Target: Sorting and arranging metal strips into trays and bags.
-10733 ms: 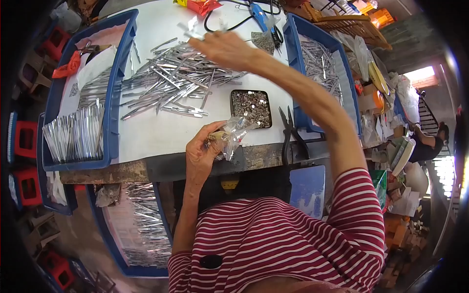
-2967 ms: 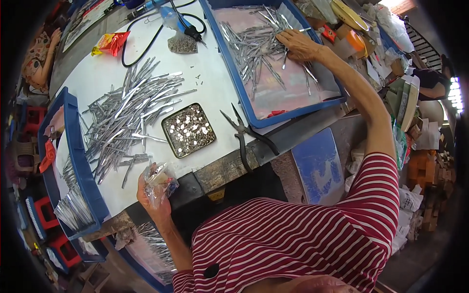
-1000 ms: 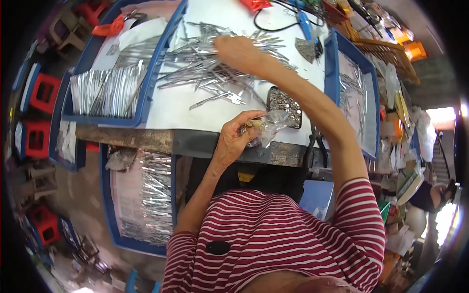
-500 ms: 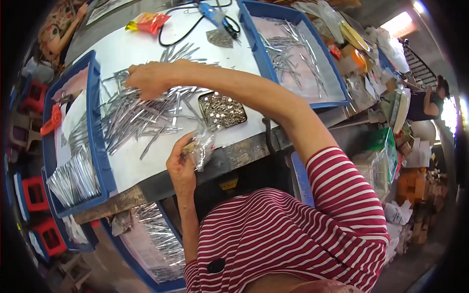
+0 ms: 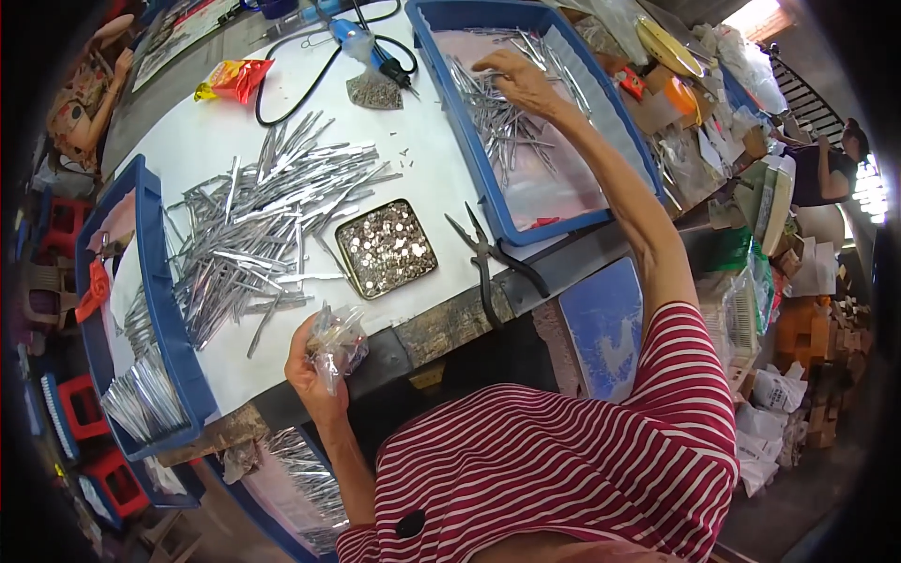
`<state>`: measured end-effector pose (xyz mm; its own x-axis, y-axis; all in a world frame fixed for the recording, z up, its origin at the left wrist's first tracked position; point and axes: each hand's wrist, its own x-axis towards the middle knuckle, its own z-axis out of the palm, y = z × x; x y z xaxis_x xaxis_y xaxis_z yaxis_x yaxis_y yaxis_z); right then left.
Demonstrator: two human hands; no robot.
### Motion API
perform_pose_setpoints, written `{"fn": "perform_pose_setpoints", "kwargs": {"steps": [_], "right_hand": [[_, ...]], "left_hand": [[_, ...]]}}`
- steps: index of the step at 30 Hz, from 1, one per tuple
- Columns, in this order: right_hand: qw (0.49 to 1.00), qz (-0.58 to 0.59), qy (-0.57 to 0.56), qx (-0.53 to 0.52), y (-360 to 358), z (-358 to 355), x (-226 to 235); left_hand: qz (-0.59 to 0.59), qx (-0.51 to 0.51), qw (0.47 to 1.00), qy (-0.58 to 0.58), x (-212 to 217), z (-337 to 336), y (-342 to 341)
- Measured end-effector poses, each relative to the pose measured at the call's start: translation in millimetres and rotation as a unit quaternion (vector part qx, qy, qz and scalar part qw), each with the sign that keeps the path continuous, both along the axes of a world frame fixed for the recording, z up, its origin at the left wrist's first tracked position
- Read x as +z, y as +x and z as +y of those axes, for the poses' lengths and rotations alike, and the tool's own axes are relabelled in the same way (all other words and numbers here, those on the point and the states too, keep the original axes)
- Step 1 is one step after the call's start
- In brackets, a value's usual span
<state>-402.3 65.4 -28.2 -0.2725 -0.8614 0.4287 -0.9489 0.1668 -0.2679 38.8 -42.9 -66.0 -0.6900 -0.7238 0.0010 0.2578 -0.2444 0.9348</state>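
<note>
Nearest, the left hand (image 5: pixel 310 371) grips a small clear bag (image 5: pixel 336 342) at the table (image 5: pixel 427 141) edge, mouth upward, apparently for filling. Beyond, the right hand (image 5: pixel 521 80), fingers curled, rests on metal strips (image 5: pixel 497 127) inside the blue tray (image 5: pixel 488 183), seemingly gathering some.

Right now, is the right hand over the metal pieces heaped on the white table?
No, the right hand reaches into the blue tray, away from that heap.

Small crumpled clear plastic bag (image 5: pixel 336 345) at the table's near edge, thin silvery metal strips (image 5: pixel 497 122) — loosely heaped, in the blue tray
</note>
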Motion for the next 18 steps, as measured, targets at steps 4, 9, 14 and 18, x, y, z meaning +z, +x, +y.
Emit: {"fn": "perform_pose_setpoints", "kwargs": {"steps": [4, 9, 14, 18], "right_hand": [[0.994, 0.077, 0.051, 0.051, -21, -29, -25], [0.994, 0.097, 0.054, 0.021, -26, -33, -32], [0.983, 0.121, 0.136, -0.007, -29, -20, -22], [0.976, 0.089, 0.198, -0.004, -28, 0, -12]], "left_hand": [[0.004, 0.02, 1.0, 0.005, -1, 2, -3], [-0.018, 0.019, 0.999, 0.019, 4, 2, -3], [0.006, 0.022, 1.0, 0.015, 1, 1, -3], [0.003, 0.015, 1.0, 0.022, 2, 1, -4]]}}
